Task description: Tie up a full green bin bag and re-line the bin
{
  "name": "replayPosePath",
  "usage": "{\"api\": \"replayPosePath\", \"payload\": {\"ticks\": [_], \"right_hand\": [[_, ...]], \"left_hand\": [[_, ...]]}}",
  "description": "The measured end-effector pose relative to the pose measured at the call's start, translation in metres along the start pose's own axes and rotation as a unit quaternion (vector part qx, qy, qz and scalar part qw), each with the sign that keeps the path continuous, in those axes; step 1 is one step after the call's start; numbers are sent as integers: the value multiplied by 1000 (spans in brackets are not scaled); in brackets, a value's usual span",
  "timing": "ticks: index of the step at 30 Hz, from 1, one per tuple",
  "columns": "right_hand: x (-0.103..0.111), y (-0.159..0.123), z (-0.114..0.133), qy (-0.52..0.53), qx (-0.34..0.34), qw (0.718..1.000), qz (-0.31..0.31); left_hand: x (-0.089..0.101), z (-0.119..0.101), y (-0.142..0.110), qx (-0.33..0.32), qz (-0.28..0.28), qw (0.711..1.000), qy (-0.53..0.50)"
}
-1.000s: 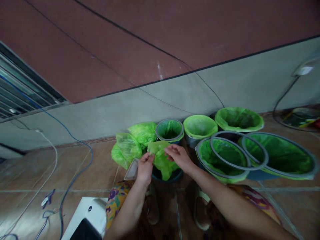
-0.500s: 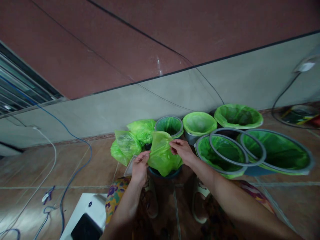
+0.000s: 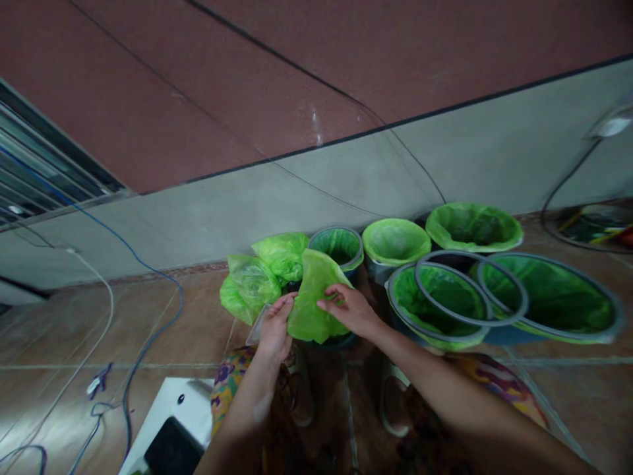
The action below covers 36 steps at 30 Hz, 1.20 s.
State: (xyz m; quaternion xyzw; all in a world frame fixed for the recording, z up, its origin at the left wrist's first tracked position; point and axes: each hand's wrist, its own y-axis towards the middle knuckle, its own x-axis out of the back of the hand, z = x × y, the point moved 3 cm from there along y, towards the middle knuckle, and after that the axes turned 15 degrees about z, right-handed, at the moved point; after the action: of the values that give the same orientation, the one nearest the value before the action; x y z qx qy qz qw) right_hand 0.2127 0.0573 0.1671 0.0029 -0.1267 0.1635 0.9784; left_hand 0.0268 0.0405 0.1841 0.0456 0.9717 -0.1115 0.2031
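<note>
The matte wall [image 3: 257,86], dull red over grey, rises behind the glossy tiled floor [image 3: 198,323]. Round bins [image 3: 380,270] with thin, crinkled green liners crowd the right side; a smooth grey ring [image 3: 524,290] lies across two openings, partly blocking them. A hard white box [image 3: 161,402] sits at lower left, and crumpled green bundles [image 3: 281,254] lie near the wall. The filmy green bag [image 3: 316,310] is above a dark bin, hiding most of it. The left hand [image 3: 277,324] pinches its edge; the right hand [image 3: 351,310] is half-curled against it, its grip unclear.
</note>
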Motion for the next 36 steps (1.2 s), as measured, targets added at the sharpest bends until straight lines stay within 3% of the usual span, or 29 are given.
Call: {"api": "replayPosePath", "payload": {"ticks": [6,11,14,16,19,21,25,28,31,36], "right_hand": [[-10,2,-6,-70,-6,997,34],[-9,6,-4,-82,50,989,115],[-8,6,-2,-109,55,987,104],[-7,6,-1,-117,50,988,86],[-7,8,-3,-102,37,992,62],[-6,10,-5,-85,39,995,43],[-5,14,-8,-39,43,998,21],[-5,14,-7,22,29,999,35],[-6,11,-4,75,8,995,63],[-9,5,-1,163,-13,979,119]], "left_hand": [[-7,-2,-3,21,32,999,-6],[-6,-10,-5,65,58,996,27],[5,-12,2,49,26,995,80],[17,-13,7,2,-41,988,147],[26,-16,4,-82,-139,943,291],[20,-17,-8,-146,-148,895,396],[-12,-8,-39,-265,-39,776,571],[-23,8,-45,-276,8,716,642],[-17,20,-32,-253,4,706,661],[-3,20,-5,-208,3,738,642]]}}
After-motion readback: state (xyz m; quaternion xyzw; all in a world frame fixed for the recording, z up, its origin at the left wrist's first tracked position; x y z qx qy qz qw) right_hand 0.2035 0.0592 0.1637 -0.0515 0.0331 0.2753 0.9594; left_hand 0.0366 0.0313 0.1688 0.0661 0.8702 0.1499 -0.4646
